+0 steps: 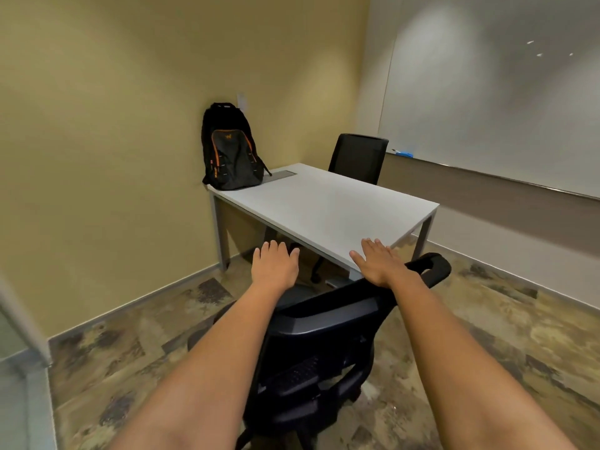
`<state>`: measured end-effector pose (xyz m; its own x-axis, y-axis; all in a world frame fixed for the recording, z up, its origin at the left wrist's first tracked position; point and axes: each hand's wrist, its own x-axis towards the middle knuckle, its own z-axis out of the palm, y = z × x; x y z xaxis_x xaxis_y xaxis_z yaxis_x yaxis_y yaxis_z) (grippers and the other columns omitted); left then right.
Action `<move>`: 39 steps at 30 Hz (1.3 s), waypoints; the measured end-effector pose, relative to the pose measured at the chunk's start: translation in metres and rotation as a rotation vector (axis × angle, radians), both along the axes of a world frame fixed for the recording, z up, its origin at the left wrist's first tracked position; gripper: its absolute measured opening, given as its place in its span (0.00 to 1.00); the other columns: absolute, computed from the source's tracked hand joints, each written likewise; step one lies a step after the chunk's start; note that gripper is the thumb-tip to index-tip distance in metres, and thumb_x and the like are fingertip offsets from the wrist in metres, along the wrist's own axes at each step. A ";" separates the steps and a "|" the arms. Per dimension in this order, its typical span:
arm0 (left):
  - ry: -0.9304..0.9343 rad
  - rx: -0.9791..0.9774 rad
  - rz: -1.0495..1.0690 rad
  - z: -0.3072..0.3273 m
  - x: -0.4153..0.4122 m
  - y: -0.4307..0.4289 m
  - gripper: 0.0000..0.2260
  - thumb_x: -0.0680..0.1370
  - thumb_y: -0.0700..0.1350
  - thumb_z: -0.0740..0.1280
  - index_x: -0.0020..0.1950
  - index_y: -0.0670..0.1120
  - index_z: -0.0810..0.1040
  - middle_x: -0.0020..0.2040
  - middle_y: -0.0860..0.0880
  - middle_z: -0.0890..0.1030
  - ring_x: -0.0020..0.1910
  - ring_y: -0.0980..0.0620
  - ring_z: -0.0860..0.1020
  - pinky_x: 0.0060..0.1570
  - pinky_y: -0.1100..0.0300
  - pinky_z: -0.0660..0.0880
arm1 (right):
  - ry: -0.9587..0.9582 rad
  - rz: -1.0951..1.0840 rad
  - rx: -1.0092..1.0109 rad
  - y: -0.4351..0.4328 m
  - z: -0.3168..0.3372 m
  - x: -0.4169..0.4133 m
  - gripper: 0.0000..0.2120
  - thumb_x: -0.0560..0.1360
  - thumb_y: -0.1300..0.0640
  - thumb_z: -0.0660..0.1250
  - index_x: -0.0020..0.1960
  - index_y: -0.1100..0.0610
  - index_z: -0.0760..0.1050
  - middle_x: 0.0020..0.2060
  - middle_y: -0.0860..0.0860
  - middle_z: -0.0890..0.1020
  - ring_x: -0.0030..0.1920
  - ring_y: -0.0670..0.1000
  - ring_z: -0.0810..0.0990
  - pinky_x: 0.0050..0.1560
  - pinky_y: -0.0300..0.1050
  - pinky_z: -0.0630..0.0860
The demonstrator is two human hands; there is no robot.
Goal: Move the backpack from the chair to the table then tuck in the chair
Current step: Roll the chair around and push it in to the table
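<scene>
While both arms reach forward over the black chair [311, 336], left hand [274, 266] and right hand [378, 263] hover palm down with fingers [370, 246] spread and gripping nothing. Left fingers over the gap between chair seat and tabletop [324, 206] edge; right fingers overlapping the tabletop's near edge, though contact cannot be told. Just behind the right wrist, the chair's curved armrest [428, 267], jutting out beside the tabletop's near right corner. Chair back directly beneath the forearms, turned at an angle, seat pointing toward the table's underside but not yet pushed in.

Well beyond the left fingertips, standing upright at the tabletop's far left corner and leaning against the yellow wall [113, 141]: the black backpack [230, 151] with orange trim, base close to the left edge. Bare tabletop between the backpack and the fingers.

Open space under the table between the grey legs [222, 235], with some chair-base parts dimly visible there. Second black chair [357, 157] tucked at the far side, beyond the right fingers. Clear patterned floor [123, 345] to the left of the chair, and to the right up to the wall with the whiteboard [487, 108].
</scene>
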<state>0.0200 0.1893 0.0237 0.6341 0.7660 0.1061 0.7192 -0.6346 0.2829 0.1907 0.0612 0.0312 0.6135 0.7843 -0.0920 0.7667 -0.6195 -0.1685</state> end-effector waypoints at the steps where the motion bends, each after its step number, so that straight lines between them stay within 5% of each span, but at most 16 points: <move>1: 0.002 -0.006 0.019 0.000 0.003 -0.005 0.24 0.82 0.53 0.46 0.71 0.40 0.65 0.72 0.41 0.67 0.73 0.43 0.61 0.73 0.47 0.54 | 0.014 0.022 0.000 -0.004 0.001 0.004 0.30 0.82 0.44 0.42 0.78 0.60 0.44 0.78 0.55 0.47 0.78 0.53 0.45 0.76 0.49 0.42; 19: 0.039 -0.138 0.307 -0.008 0.033 -0.097 0.26 0.82 0.54 0.44 0.63 0.41 0.74 0.64 0.40 0.76 0.63 0.41 0.72 0.65 0.45 0.62 | 0.102 0.326 0.048 -0.055 0.000 0.055 0.25 0.83 0.47 0.44 0.65 0.60 0.72 0.66 0.59 0.74 0.64 0.59 0.72 0.66 0.53 0.66; 23: 0.042 -0.124 0.335 -0.007 0.032 -0.106 0.25 0.82 0.54 0.45 0.62 0.42 0.75 0.62 0.40 0.77 0.60 0.41 0.74 0.59 0.48 0.67 | 0.065 0.319 0.046 -0.059 -0.004 0.055 0.26 0.82 0.44 0.43 0.65 0.51 0.75 0.68 0.55 0.74 0.66 0.58 0.71 0.66 0.52 0.65; 26: 0.044 -0.113 0.343 -0.008 0.031 -0.107 0.23 0.82 0.53 0.47 0.60 0.42 0.76 0.61 0.40 0.77 0.58 0.41 0.75 0.56 0.49 0.69 | 0.016 0.336 0.136 -0.061 -0.008 0.054 0.23 0.82 0.46 0.45 0.61 0.45 0.78 0.62 0.53 0.79 0.60 0.56 0.76 0.58 0.49 0.70; 30: 0.050 -0.094 0.351 -0.008 0.031 -0.103 0.22 0.81 0.54 0.50 0.57 0.42 0.78 0.59 0.41 0.78 0.56 0.41 0.76 0.52 0.50 0.69 | -0.010 0.308 0.204 -0.058 -0.010 0.055 0.23 0.80 0.47 0.47 0.52 0.50 0.81 0.51 0.54 0.83 0.48 0.56 0.79 0.45 0.46 0.71; 39: 0.121 -0.137 0.348 -0.005 0.030 -0.092 0.26 0.80 0.59 0.49 0.62 0.44 0.76 0.62 0.42 0.77 0.59 0.41 0.75 0.55 0.50 0.68 | 0.000 0.323 0.205 -0.051 -0.008 0.053 0.22 0.80 0.46 0.48 0.52 0.48 0.81 0.46 0.52 0.83 0.43 0.53 0.78 0.45 0.45 0.72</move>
<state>0.0503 0.0971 0.0185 0.3358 0.9392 -0.0720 0.9180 -0.3092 0.2483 0.2441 0.0101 0.0227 0.3317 0.9394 0.0870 0.9170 -0.2994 -0.2637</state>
